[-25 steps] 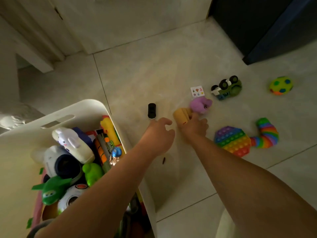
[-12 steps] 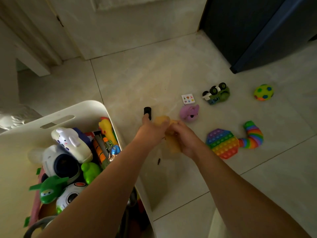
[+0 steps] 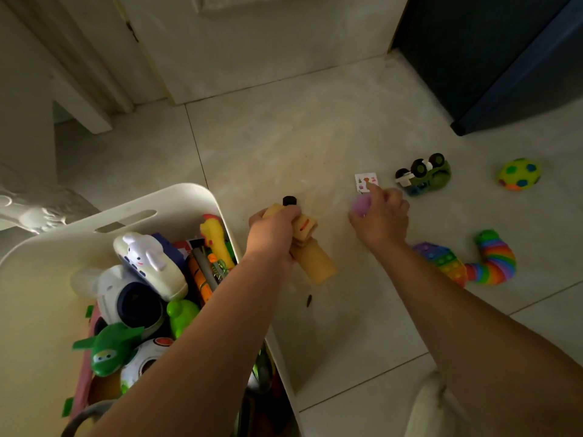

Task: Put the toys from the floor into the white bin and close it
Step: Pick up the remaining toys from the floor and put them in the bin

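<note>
The white bin (image 3: 176,197) stands open at the lower left, packed with several toys. My left hand (image 3: 273,230) is shut on a tan yellow toy (image 3: 310,253), held above the floor just right of the bin's rim. My right hand (image 3: 380,216) is curled over a small purple toy (image 3: 361,205) on the floor; whether it is lifted I cannot tell. On the tiles to the right lie a green toy car (image 3: 424,175) on its side, a green spotted ball (image 3: 519,173), a rainbow pop-it (image 3: 443,263) and a rainbow slug (image 3: 493,260).
A small black cylinder (image 3: 289,200) stands just beyond my left hand. A sticker card (image 3: 366,182) lies by my right fingers. A dark cabinet (image 3: 492,58) fills the upper right, a door frame (image 3: 104,74) the upper left. A small dark speck (image 3: 309,301) lies on the tile.
The tan toy passed from my right hand into my left hand. My right hand then moved right onto the purple toy.
</note>
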